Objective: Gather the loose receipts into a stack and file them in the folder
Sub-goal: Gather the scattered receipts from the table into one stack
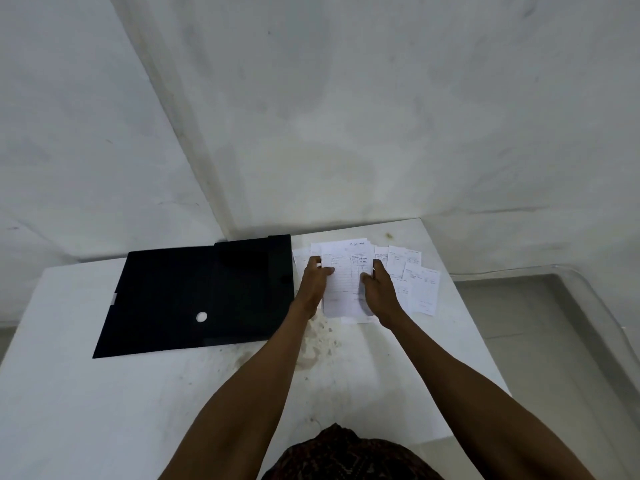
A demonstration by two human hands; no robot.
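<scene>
— Head view: where are the receipts?

— I see the receipts (346, 278) at centre right on the tabletop (138, 393), long axis pointing away from me. My left hand (317, 277) and right hand (375, 284) pinch the top sheet's side edges.

— And the folder?

— The folder (194, 292) lies open at left, nearer my left hand.

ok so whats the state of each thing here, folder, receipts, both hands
folder: lying open and flat on the table, nothing filed in it
gathered receipts: partial stack, held between both hands
loose receipts: spread on the table, right of the stack
left hand: gripping the stack's left edge
right hand: gripping its right edge
</scene>
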